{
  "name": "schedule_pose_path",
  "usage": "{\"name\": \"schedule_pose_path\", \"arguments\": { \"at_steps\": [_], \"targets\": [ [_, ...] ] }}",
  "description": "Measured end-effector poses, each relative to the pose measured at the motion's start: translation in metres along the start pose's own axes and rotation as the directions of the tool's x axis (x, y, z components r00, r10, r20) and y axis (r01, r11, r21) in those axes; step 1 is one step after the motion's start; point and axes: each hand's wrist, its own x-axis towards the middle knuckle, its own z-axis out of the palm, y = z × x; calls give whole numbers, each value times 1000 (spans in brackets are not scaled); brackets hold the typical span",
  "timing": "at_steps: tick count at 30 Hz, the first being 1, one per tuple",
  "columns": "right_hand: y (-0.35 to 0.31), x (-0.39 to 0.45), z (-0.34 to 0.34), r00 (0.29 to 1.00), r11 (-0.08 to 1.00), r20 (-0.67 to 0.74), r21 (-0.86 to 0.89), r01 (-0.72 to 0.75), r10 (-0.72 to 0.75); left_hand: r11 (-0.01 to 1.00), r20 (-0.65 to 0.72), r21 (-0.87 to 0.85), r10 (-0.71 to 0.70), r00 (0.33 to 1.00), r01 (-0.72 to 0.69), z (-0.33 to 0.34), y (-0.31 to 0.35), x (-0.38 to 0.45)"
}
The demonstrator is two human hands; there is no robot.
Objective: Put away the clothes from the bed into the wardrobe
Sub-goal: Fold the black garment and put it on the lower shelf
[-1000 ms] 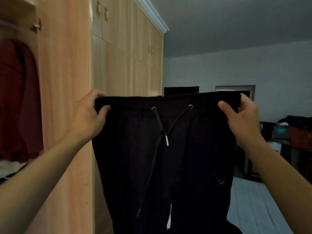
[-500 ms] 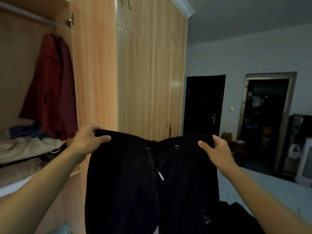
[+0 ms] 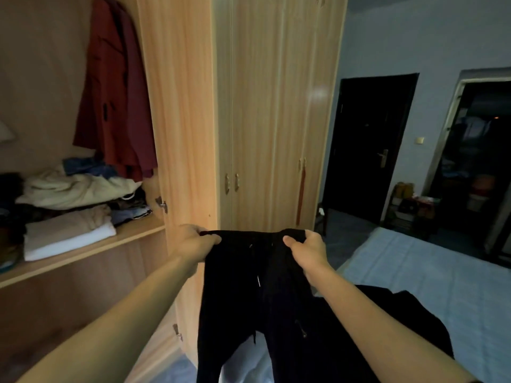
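Observation:
Black drawstring trousers hang in front of me by the waistband. My left hand grips the band's left end and my right hand grips its right end, thumbs on the near side. The legs drop toward the bed, where more dark cloth lies. The open wardrobe is at left, its shelf stacked with folded clothes. A red coat hangs above them.
Closed wardrobe doors stand straight ahead. A dark door and an open doorway are on the far wall at right. The light blue bed fills the lower right. A lower wardrobe compartment opens below the shelf.
The trousers have come down from face height to waist height, and my hands have drawn closer together on the waistband. My view has tilted down, showing the shelf and bed.

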Motion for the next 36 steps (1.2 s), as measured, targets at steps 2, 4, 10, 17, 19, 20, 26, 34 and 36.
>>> {"name": "schedule_pose_path", "arguments": {
  "at_steps": [2,4,10,17,19,20,26,34,36],
  "targets": [
    [-5,-13,11,997,998,43,7,60,-60,997,39,-77,22,999,-19,9,1,-9],
    [-14,-28,19,986,989,78,6,146,-146,992,60,-116,56,997,-49,16,5,-18],
    [-35,-69,31,944,954,141,48,295,-299,982,121,-162,122,985,-101,31,14,-52],
    [-44,-86,23,907,950,285,131,285,-311,936,165,-343,144,976,-80,28,15,-72],
    [-43,-87,19,895,947,311,143,288,-319,908,241,-417,146,960,-33,25,16,-75],
    [-42,-87,18,902,946,285,95,309,-324,912,283,-411,149,948,-20,23,16,-76],
    [-44,-86,20,930,943,163,14,332,-329,860,232,28,491,840,-510,-7,8,-62],
    [-58,-82,9,856,896,279,233,379,-435,922,366,63,334,869,-381,-63,-2,-9],
    [-66,-81,3,843,882,281,264,390,-458,951,482,-124,306,821,-282,-67,0,-8]
  ]
}}
